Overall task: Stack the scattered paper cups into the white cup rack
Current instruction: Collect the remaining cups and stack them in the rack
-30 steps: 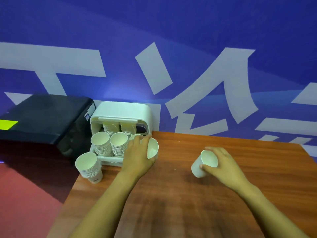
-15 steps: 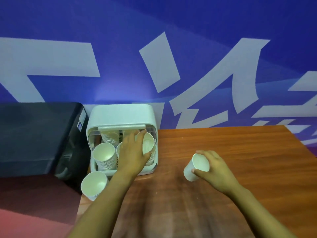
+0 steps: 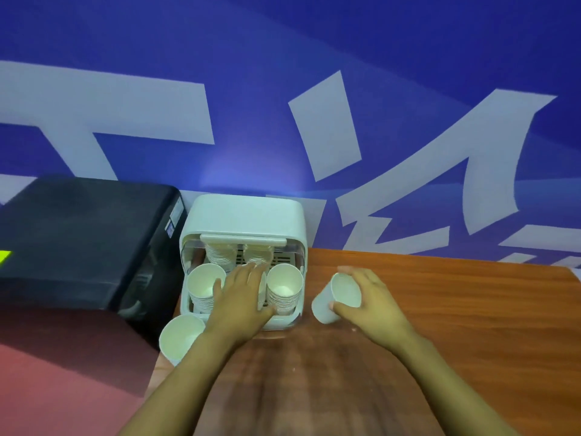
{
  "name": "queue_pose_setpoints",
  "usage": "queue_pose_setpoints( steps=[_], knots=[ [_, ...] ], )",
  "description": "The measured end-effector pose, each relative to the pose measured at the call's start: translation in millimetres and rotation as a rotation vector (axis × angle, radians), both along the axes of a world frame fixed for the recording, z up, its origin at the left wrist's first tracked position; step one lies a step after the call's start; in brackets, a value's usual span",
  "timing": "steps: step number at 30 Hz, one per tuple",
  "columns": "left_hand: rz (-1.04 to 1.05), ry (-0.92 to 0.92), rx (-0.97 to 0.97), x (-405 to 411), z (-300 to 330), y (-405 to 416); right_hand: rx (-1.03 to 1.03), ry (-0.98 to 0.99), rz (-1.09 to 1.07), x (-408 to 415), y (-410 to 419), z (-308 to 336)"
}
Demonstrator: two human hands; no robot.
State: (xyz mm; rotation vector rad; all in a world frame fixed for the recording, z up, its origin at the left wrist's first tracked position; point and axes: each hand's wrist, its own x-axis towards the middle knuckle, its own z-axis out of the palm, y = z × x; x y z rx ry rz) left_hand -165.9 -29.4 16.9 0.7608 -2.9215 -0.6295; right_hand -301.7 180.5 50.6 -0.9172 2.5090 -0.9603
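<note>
From the head view, the white cup rack (image 3: 243, 221) sits at about ten o'clock on the wooden surface (image 3: 440, 325), backed against the blue wall so its open front faces the person. Inside it, nested stacks stand upright, mouths up: a left stack (image 3: 206, 283) and a right stack (image 3: 284, 286) in front, with two more behind. The left hand (image 3: 240, 297) reaches in between the front stacks, fingers extended over a middle stack it mostly hides; its grip looks loose and holds nothing I can make out, probably pressing a cup home. The right hand (image 3: 366, 298), at about one o'clock from the surface's centre, wraps a single paper cup (image 3: 334, 297), tilted with its mouth toward the camera, likely held ready as the next to go in. Another loose cup (image 3: 179, 338) waits at the surface's left edge, at about seven o'clock from the rack, still to be stacked.
</note>
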Motion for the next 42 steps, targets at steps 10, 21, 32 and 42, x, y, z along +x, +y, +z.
queue_pose_setpoints(
  steps=[10,21,32,42],
  knots=[
    [0.135,0.117,0.018,43,1,-25,-0.123,0.263,0.117,19,-78,15],
    [0.189,0.063,0.039,66,-3,-30,0.314,0.004,0.258,17,-71,-28],
    [0.014,0.151,0.035,55,-5,-6,-0.039,-0.278,-0.085,35,-59,-33],
    [0.291,0.060,-0.009,81,-16,-40,-0.098,-0.348,-0.297,63,-69,-50]
  ],
)
